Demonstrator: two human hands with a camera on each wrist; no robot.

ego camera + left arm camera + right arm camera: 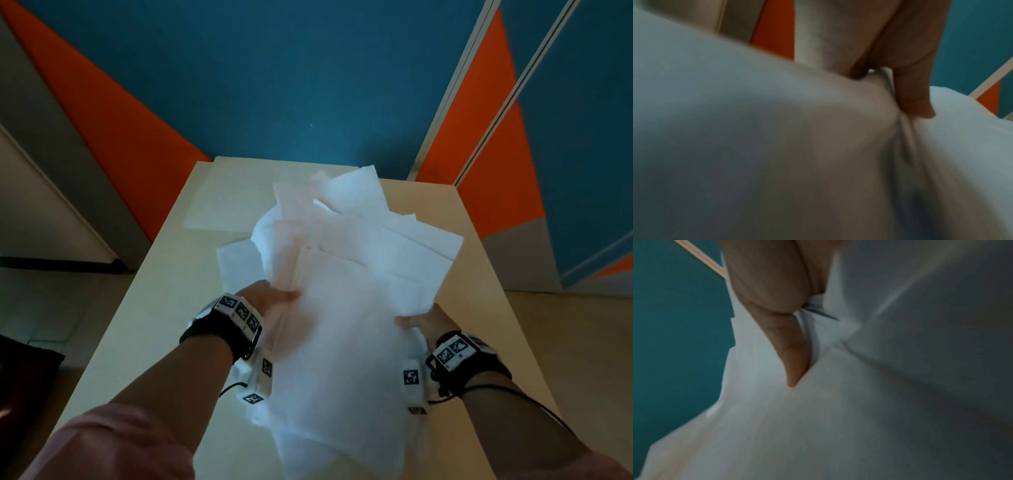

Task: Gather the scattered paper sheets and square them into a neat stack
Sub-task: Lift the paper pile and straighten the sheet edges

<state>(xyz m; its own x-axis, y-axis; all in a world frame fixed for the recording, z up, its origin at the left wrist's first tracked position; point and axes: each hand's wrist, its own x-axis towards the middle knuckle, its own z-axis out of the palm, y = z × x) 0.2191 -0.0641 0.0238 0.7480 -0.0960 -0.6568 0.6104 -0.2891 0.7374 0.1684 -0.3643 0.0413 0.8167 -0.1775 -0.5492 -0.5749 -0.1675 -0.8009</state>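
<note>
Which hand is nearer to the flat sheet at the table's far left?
Left. The left hand holds the bundle at its left edge, near the sheet; the right hand holds its right edge, across the bundle.

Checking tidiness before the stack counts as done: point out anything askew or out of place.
The paper bundle gripped by the left hand and right hand is fanned, corners pointing different ways. Two sheets and lie loose on the table.

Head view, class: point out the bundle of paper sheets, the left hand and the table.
bundle of paper sheets (346, 342), head view, on the top sheet's middle.
left hand (270, 298), head view, on the back of the hand.
table (479, 274), head view, on its bare right side.
</note>
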